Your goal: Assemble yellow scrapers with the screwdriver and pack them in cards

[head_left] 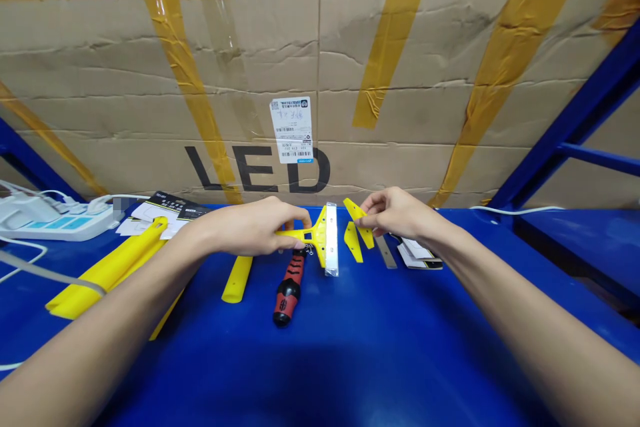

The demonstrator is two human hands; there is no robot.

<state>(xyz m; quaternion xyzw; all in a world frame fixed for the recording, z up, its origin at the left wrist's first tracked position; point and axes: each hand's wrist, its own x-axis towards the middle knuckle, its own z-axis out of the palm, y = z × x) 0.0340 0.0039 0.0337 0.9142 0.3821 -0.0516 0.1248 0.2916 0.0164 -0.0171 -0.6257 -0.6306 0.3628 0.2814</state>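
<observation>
Yellow plastic fills both hands. The left hand (pixel 260 225) is closed around the neck of a yellow scraper head (pixel 313 235), thumb and fingers pinching it just above the blue table (pixel 350 347); the head's wide end points right, where a clear blade guard (pixel 331 240) runs upright along its edge. The right hand (pixel 395 212) pinches a yellow clamp piece (pixel 361 219) between thumb and forefinger, holding it tilted just to the right of the blade guard, close to it but not touching as far as can be seen.

Below that piece, a second yellow clamp piece (pixel 353 241) lies flat on the table. Just right of it lies a thin grey metal blade (pixel 386 252), and beside that a small stack of white packets (pixel 417 253), partly hidden under the right wrist.

Under the left hand, a red and black screwdriver (pixel 289 287) lies with its handle toward the viewer. Left of it rests a short yellow handle tube (pixel 238 278), and farther left a long yellow handle (pixel 107 270) lies slantwise. A printed leaflet (pixel 165 208) sits behind it, next to a white power strip (pixel 50 220) with cables. A taped cardboard box (pixel 320 67) marked LED with a white label (pixel 292 129) stands behind the table, framed by blue rack struts (pixel 570 127).
</observation>
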